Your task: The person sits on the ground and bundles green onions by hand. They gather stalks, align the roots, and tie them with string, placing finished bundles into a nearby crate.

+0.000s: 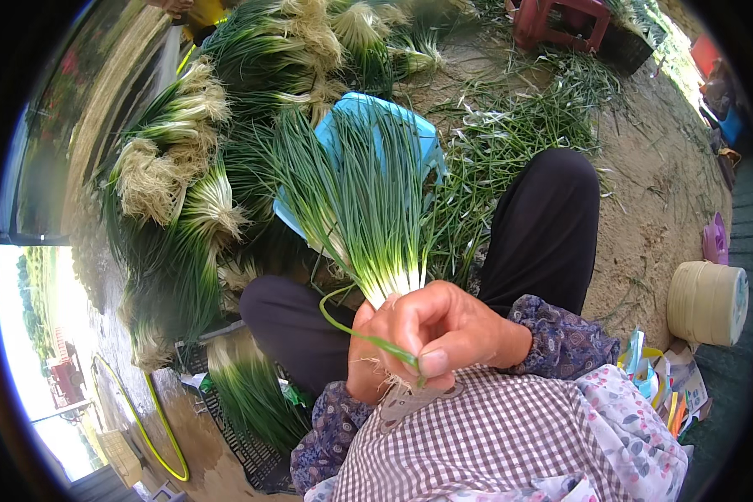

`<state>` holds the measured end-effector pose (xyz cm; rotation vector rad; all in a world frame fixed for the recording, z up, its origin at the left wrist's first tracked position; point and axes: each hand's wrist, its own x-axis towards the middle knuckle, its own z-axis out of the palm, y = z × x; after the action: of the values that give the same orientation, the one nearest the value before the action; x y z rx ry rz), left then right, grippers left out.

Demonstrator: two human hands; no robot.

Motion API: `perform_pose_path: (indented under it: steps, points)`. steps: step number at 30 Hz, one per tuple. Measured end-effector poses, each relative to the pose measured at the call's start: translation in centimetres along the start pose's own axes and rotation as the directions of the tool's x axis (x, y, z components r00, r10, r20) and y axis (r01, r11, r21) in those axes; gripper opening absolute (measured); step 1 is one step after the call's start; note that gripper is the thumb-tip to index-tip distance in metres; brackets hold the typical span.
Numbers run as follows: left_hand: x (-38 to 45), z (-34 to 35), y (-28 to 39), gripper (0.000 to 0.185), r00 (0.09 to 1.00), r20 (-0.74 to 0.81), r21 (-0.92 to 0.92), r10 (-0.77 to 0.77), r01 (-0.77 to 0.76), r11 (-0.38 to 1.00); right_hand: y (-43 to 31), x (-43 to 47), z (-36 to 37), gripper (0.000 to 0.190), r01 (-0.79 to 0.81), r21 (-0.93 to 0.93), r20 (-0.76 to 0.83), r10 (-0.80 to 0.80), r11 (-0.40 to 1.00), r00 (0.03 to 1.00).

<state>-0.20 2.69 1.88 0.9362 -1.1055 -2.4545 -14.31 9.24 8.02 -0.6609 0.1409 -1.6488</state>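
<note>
A fanned bunch of green onions point(376, 213) points away from me, its white ends low and its leaves spread over a blue plastic stool point(423, 132). My left hand point(365, 367) is closed around the white ends, and a few roots stick out below it. Partly covering it, my right hand point(458, 332) pinches one loose green leaf point(386, 345) between thumb and finger. That leaf curls out to the left beside the bunch. Both hands are just above my checked apron point(439, 439).
Rooted onion bundles point(213, 201) are heaped to the left and ahead. At lower left, a black plastic crate point(260, 461) holds trimmed onions point(251, 383), near a yellow hose point(157, 414). Leaf scraps point(508, 138) cover the ground by my right knee. A red stool point(530, 28) stands beyond; a cream container point(696, 301) sits right.
</note>
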Motion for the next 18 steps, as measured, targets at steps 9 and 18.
perform_pose_path:
  steps: [9,18]
  points:
    - [-0.3,-0.6,0.7,0.046,0.97,-0.152,-0.109,-0.19,0.175,0.979,-10.0,-3.0,-8.1,0.034,0.189,-0.868,-0.429,-0.885,0.46,0.181]
    - [-0.3,-0.4,1.8,0.05,0.977,-0.097,-0.132,-0.191,0.177,0.975,1.1,-4.3,-9.4,0.032,-0.567,-0.339,-0.748,0.15,0.751,0.646]
